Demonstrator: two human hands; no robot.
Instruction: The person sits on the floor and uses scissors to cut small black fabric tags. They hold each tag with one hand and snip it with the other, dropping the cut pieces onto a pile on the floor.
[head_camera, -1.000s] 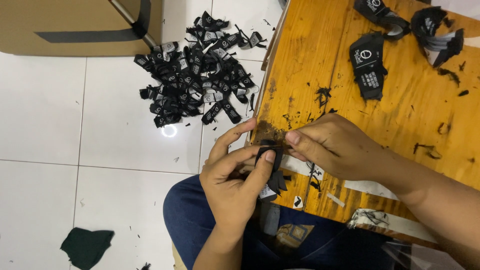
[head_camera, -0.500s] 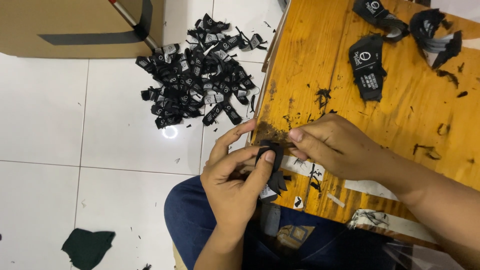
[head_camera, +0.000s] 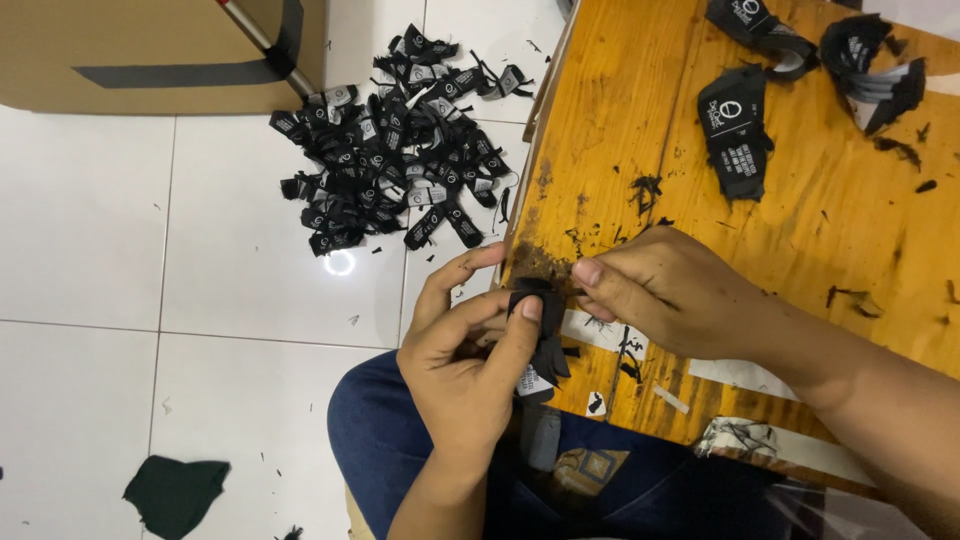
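I kept my left hand (head_camera: 462, 370) pinched shut on the small black label (head_camera: 540, 335) at the tabletop (head_camera: 640, 130) near-left edge, right hand (head_camera: 670, 295) fingertips closed on its top, judging a taut, steady grip best.

You are in a small garment-trade workroom, the kind run from a tiled room rather than a factory floor. At two o'clock a scuffed, ink-stained wooden worktable (head_camera: 800, 200) carries stacks of black woven labels (head_camera: 738, 130). At eleven o'clock a heap of loose black labels (head_camera: 390, 150) lies on the white floor tiles (head_camera: 120, 250), beside a taped cardboard box (head_camera: 150, 50). A dark cloth scrap (head_camera: 175, 492) lies at seven o'clock.
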